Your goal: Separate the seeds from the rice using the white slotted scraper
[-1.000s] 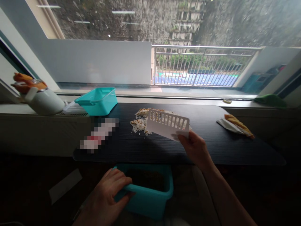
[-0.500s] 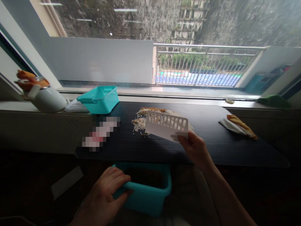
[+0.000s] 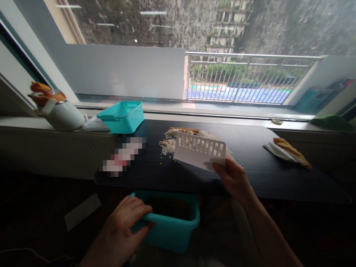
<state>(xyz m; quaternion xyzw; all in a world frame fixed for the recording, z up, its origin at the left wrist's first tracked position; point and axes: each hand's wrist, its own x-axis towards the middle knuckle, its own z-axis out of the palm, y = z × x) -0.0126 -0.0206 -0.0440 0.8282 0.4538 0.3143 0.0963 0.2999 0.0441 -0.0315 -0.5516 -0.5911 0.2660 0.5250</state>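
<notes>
My right hand grips the right end of a flat white slotted plastic plate, its row of slots along the upper edge. Behind and partly hidden by it, a heap of white rice-like grains mixed with yellowish-brown beans lies spread on the dark tabletop. Below the table's front edge, my left hand is closed around the left rim of a turquoise plastic tub. Dark contents in that tub are too dim to make out.
A second turquoise tub stands at the table's back left. A pixelated pinkish-white item lies left, and a yellow-and-white folded packet or cloth lies right. A white jug-like pot sits on the sill beneath the window.
The view has shifted slightly, so the table things appear a little further right. Both hands keep their holds on the slotted plate and the tub. A stray bean now shows left of the plate.
</notes>
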